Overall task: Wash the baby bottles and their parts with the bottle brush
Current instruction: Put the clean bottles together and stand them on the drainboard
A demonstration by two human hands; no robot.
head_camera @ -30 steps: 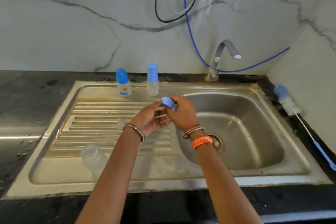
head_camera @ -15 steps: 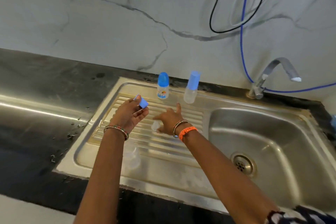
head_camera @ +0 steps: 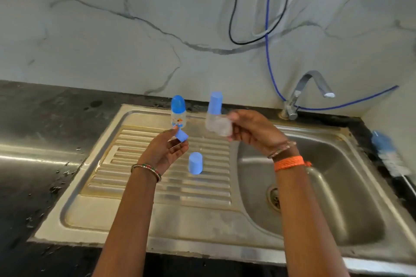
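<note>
We are sorting parts before washing. Our left hand [head_camera: 165, 150] pinches a blue ring [head_camera: 181, 135]; our right hand [head_camera: 252, 129] grips a clear teat [head_camera: 221, 127]. A blue cap [head_camera: 195, 163] stands on the drainboard [head_camera: 135, 175]. Farther back, two capped bottles [head_camera: 178, 112] look empty. Next we likely need the bottle brush [head_camera: 388, 155], lying right of the sink.

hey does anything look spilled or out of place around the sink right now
Water drops are scattered on the dark counter left of the sink. The bottle brush lies unused on the right counter. Nothing looks damaged.
</note>
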